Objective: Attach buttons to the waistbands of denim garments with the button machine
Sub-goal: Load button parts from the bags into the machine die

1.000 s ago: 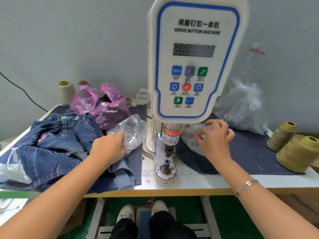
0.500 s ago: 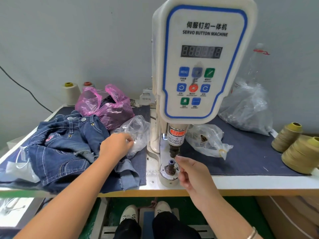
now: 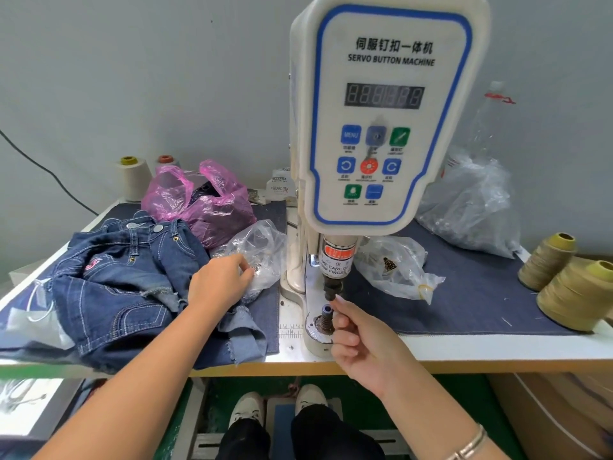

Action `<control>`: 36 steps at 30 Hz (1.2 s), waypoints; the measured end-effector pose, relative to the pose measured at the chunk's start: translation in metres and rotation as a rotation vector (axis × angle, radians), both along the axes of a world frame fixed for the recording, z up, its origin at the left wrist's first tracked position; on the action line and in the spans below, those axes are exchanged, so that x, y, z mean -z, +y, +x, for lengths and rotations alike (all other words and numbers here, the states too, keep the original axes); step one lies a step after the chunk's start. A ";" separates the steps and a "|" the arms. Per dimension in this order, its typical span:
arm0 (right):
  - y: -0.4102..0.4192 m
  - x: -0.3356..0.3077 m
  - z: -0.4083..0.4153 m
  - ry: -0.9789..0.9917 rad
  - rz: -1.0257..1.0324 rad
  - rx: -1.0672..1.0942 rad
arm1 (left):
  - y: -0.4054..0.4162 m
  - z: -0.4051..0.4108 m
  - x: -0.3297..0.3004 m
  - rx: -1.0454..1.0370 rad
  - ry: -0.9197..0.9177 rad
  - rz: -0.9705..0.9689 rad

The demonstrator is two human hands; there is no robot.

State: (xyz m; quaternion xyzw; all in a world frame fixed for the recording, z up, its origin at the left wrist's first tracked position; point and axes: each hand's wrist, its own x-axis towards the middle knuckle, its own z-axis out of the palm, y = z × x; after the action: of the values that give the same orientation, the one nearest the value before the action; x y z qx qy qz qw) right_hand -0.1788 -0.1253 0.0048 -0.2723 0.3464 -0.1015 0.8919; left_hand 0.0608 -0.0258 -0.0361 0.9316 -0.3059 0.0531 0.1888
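Both forearms extended forward, bare.
Left hand (image 3: 219, 284): knuckles up, fingers curled, fingertips hidden. Right hand (image 3: 361, 340): raised, thumb and forefinger pinched together.

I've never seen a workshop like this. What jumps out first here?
The tall white servo button machine fills the middle, its blue-edged panel facing you. Just below it, the right hand reaches its fingertips to the punch, while the left hand digs into a clear plastic bag. Denim garments lie heaped at the left.
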 end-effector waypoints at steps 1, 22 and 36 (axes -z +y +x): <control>0.001 -0.001 0.000 -0.008 0.023 0.003 | 0.000 0.000 0.000 -0.002 -0.002 0.000; 0.004 -0.008 -0.003 -0.141 0.282 0.050 | 0.009 -0.003 0.000 0.084 0.086 -0.251; -0.071 0.019 -0.006 0.085 -0.415 0.208 | 0.004 -0.053 -0.036 0.352 0.483 -0.714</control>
State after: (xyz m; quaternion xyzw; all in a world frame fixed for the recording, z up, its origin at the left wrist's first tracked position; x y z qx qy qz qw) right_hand -0.1846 -0.1967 -0.0140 -0.4165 0.3815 -0.2503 0.7863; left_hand 0.0080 -0.0219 -0.0004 0.7279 -0.3694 -0.0963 0.5696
